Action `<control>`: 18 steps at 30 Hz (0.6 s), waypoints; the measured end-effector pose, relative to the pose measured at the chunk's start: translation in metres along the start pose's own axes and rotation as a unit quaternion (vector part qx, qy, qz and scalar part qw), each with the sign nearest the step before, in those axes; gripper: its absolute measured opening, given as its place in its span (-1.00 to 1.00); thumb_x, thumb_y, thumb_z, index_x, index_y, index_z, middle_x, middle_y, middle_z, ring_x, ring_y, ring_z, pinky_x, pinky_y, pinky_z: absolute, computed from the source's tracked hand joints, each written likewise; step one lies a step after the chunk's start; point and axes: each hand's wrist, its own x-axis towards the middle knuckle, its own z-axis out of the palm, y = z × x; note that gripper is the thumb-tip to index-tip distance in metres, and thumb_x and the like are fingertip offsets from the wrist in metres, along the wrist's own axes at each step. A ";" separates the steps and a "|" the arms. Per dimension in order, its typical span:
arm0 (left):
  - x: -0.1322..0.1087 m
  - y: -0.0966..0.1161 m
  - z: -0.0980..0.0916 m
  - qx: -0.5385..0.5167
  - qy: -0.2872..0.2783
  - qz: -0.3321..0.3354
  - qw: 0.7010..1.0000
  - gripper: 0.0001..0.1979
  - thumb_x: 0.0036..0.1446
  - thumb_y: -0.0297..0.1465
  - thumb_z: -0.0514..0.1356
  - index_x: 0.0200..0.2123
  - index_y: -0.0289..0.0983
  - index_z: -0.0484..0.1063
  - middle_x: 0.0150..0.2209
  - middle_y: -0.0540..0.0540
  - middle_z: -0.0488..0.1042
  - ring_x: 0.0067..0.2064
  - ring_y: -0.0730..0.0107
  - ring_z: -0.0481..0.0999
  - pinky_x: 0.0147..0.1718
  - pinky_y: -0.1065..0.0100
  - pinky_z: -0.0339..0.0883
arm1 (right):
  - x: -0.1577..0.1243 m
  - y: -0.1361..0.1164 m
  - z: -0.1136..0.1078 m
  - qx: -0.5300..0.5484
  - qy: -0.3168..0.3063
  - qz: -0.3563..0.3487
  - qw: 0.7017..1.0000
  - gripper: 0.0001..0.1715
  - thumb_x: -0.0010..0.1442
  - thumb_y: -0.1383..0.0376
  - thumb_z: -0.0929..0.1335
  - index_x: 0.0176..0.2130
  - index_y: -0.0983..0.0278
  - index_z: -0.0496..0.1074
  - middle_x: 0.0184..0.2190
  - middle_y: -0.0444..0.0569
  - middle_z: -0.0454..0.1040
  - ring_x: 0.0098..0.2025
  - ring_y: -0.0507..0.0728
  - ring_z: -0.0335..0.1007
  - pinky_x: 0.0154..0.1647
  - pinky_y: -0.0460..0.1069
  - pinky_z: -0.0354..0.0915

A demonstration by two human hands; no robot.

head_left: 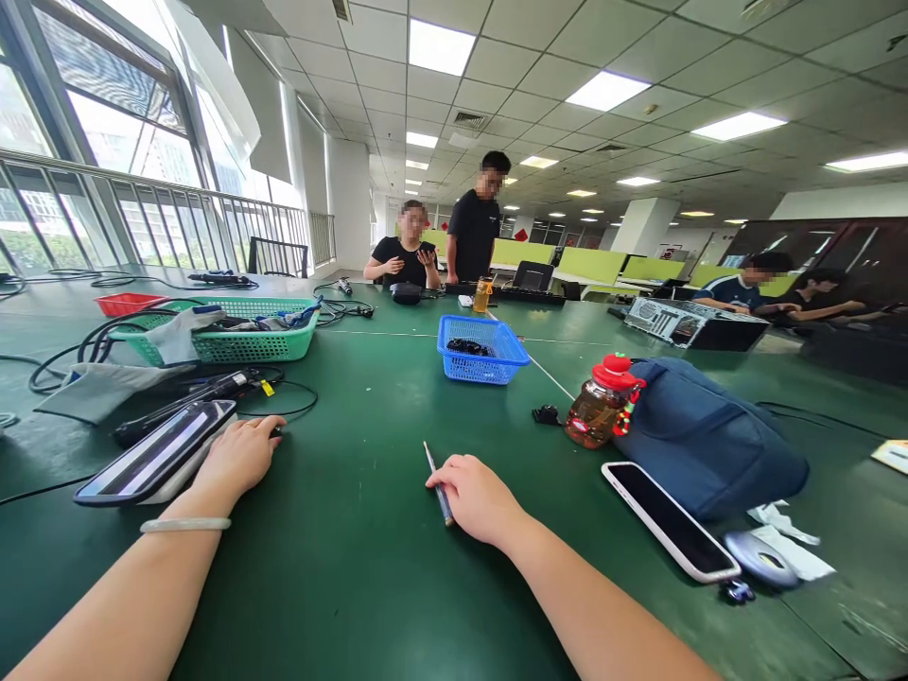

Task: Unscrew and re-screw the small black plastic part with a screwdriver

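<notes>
Nearest to me are the two bare forearms, coming in from the bottom edge over the green tabletop (355, 586), the left one with a pale bracelet (184, 524) at the wrist. The left hand (237, 459) lies palm down with its fingers loosely spread and clasping nothing. It rests against the near corner of a dark-screened tablet (156, 452), fingertips by a thin black cable. The right hand (479, 497) has its fingers closed around a slim pen-like tool (438, 480). The tool sits low over the tabletop in front of me, its tip pointing away.

I judge that tool light and stiff, smooth enough to roll in the grip and best pinched at mid-shaft. I can't tell whether the tip is a nib or a blade.

To the right lie a smartphone (671, 520) face up, a bottle with a red cap (600, 405) and a blue bag (702, 435) just behind them, close enough to crowd a sweep that way. Ahead stands a blue basket (482, 350). To the left are a green basket (234, 342) of cables and cloth and a red tray (128, 303), with more cables looping across that side. People sit and stand at the far edge — well apart from my hands.
</notes>
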 end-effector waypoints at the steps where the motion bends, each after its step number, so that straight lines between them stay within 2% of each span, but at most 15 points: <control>1: 0.001 0.000 0.001 0.000 0.001 -0.004 1.000 -0.55 0.18 -0.28 -0.11 0.05 -0.22 0.37 -0.01 -0.27 0.45 0.04 -0.05 0.38 0.01 0.05 0.28 | 0.000 0.000 0.000 0.000 0.000 -0.001 1.000 -0.57 0.32 0.38 0.14 -0.07 0.12 0.51 -0.10 -0.08 0.38 -0.07 0.02 0.23 0.00 -0.08 0.20; 4: 0.004 -0.001 0.003 -0.014 0.001 -0.008 1.000 -0.60 0.17 -0.30 -0.11 -0.05 -0.18 0.42 -0.03 -0.24 0.44 -0.04 0.03 0.43 -0.03 0.09 0.29 | 0.000 -0.001 -0.001 -0.001 0.001 0.001 1.000 -0.57 0.33 0.38 0.13 -0.07 0.12 0.51 -0.10 -0.08 0.37 -0.07 0.01 0.24 0.00 -0.08 0.19; 7: 0.002 0.002 0.000 -0.023 0.001 -0.007 1.000 -0.60 0.18 -0.29 -0.13 -0.10 -0.17 0.45 -0.04 -0.24 0.43 -0.05 0.01 0.41 -0.06 0.06 0.31 | 0.000 -0.001 0.000 -0.006 0.000 0.003 1.000 -0.57 0.33 0.38 0.14 -0.07 0.11 0.50 -0.10 -0.09 0.37 -0.07 0.01 0.23 0.00 -0.08 0.19; 12: -0.006 0.014 -0.015 -0.028 0.058 -0.027 0.998 -0.55 0.20 -0.31 -0.15 0.04 -0.10 0.40 -0.03 -0.23 0.44 0.07 -0.10 0.30 -0.02 -0.06 0.25 | 0.000 0.000 0.000 -0.012 0.000 0.003 1.000 -0.58 0.33 0.37 0.14 -0.08 0.09 0.50 -0.11 -0.11 0.37 -0.07 0.00 0.24 0.00 -0.09 0.20; 18: -0.009 0.021 -0.027 -0.052 0.107 -0.027 0.993 -0.48 0.11 -0.50 -0.12 0.07 -0.22 0.41 -0.05 -0.28 0.43 0.02 0.01 0.37 0.09 0.05 0.20 | 0.000 0.001 0.000 -0.004 0.004 0.001 1.000 -0.58 0.33 0.38 0.15 -0.08 0.12 0.51 -0.11 -0.10 0.38 -0.07 0.00 0.24 0.01 -0.09 0.21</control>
